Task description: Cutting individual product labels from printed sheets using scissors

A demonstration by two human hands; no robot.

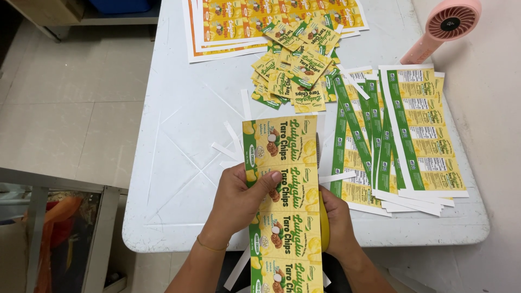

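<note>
Yellow-and-green printed label strip [285, 203], one long column of snack-packet labels, runs from the table's near half down over its edge toward me. My left hand [239, 198] grasps it at the left edge, thumb laid across the printed face and fingers curled behind. My right hand [337, 225] is at the strip's right edge, closed around yellow-handled scissors [324, 220]; only a sliver of the handle shows beside the strip, and the blades are hidden, so I cannot tell whether they are cutting.

Item: white plastic table [179, 141], scratched, carrying everything below.

Item: pile of cut single labels [296, 73], loose and overlapping, at the table's middle, beyond the strip's far end.

Item: uncut printed sheets [228, 27], stacked with white margins showing, at the far edge behind the pile.

Item: fanned stack of back-panel strips [401, 135], green bands and pale text blocks, to the right of the strip I hold, overlapping one another and reaching near the table's right edge.

Item: white paper offcuts [230, 144], narrow slivers scattered just left of the strip; one more hangs below the table edge near my left forearm.

Item: pink handheld fan [442, 27], lying at the far right corner, head pointing outward.

Item: tiled floor [70, 108], left of the table.
</note>
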